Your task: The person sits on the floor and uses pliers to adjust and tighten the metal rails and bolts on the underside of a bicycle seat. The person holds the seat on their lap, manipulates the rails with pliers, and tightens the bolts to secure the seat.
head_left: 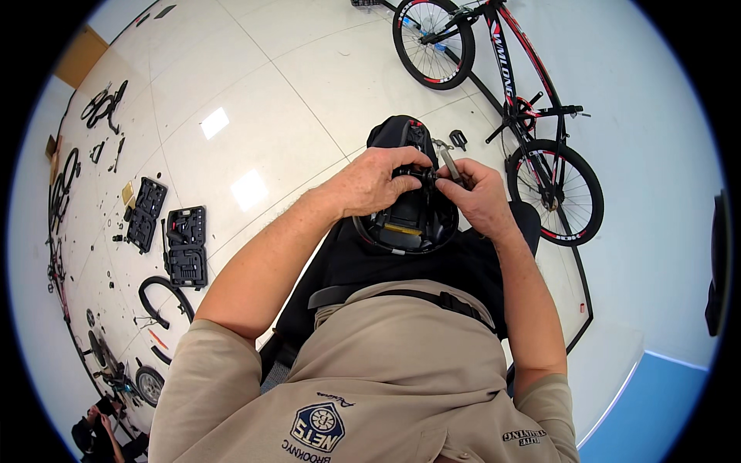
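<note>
An upturned black bicycle saddle (409,220) rests on my lap, its underside and rails facing up. My left hand (378,179) grips the clamp part at the middle of the saddle's rails. My right hand (480,197) holds a slim metal tool (449,163) against that same clamp. Both hands meet over the saddle's centre, fingers closed.
A red and black bicycle (532,116) leans against the white wall on the right. A loose pedal (458,139) lies on the tiled floor beyond the saddle. Open black tool cases (185,245), a tyre (158,297) and bike parts lie at left. Another person (100,428) crouches at the lower left.
</note>
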### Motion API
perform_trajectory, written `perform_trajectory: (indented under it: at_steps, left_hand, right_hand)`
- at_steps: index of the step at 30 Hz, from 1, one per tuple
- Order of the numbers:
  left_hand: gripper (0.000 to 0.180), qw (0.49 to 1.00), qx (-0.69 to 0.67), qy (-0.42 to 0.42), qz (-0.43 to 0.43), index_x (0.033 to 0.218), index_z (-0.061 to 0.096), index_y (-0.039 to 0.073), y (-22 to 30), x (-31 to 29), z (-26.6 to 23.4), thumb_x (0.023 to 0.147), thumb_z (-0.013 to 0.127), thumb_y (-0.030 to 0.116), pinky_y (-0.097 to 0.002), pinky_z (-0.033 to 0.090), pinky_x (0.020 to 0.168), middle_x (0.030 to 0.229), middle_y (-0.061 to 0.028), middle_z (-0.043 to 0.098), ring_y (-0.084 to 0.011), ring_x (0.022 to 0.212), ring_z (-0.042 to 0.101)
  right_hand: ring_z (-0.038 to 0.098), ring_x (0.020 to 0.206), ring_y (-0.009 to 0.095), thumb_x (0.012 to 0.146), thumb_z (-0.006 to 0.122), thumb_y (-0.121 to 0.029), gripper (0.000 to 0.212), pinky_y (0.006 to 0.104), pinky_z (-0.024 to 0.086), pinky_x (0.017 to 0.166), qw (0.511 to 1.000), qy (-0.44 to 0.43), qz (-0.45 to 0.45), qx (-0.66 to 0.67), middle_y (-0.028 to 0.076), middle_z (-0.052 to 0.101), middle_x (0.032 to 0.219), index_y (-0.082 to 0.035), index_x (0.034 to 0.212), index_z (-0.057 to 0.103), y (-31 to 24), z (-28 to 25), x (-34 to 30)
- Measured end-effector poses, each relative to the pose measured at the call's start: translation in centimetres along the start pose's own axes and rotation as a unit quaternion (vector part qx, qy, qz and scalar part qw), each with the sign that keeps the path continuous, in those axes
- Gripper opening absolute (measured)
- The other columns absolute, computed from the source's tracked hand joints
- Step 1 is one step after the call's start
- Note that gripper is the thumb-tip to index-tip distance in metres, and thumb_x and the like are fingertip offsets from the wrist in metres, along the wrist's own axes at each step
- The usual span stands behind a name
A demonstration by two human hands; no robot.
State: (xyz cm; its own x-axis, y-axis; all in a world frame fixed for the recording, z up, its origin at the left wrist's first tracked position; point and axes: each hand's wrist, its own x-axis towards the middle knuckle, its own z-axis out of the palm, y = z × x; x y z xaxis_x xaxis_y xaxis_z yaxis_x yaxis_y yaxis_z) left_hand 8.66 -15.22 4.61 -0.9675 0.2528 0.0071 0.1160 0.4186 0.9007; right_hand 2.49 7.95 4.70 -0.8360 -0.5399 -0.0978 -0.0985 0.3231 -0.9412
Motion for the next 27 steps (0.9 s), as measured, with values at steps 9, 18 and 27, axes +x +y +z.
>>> perform_trajectory:
  at_steps: [9, 18, 27]
  left_hand:
    - [0.034, 1.0, -0.02, -0.015, -0.007, 0.13, 0.068, 0.01, 0.1, 0.1, -0.2, 0.096, 0.072, 0.011, -0.0357, 0.056, 0.093, 0.115, -0.0114, 0.074, -0.0229, 0.104, 0.07]
    - [0.041, 1.0, -0.014, -0.004, 0.012, 0.129, 0.065, 0.007, 0.1, 0.0, -0.2, 0.09, 0.077, 0.012, -0.0365, 0.053, 0.097, 0.115, -0.0113, 0.072, -0.0242, 0.108, 0.068]
    - [0.04, 1.0, -0.006, 0.009, -0.011, 0.128, 0.066, 0.007, 0.2, 0.0, 0.0, 0.09, 0.078, 0.012, -0.0362, 0.053, 0.098, 0.113, -0.0113, 0.072, -0.0246, 0.108, 0.068]
  right_hand:
    - [0.055, 0.076, 0.005, 0.092, 0.076, -0.008, 0.015, 0.0232, 0.047, 0.069, 1.0, 0.001, -0.004, -0.002, -0.002, 0.067, 0.084, 0.001, 0.103, 0.071, 0.5, 0.1, -0.2]
    - [0.055, 0.075, 0.006, 0.087, 0.078, -0.005, 0.023, 0.0246, 0.048, 0.07, 0.998, 0.004, -0.051, -0.041, -0.001, 0.066, 0.085, 0.001, 0.106, 0.07, 0.8, 0.3, -0.2]
    - [0.057, 0.078, 0.006, 0.085, 0.08, -0.006, 0.028, 0.0243, 0.049, 0.072, 1.0, -0.02, -0.004, -0.012, -0.001, 0.068, 0.087, 0.002, 0.11, 0.071, -0.7, 0.0, -0.5]
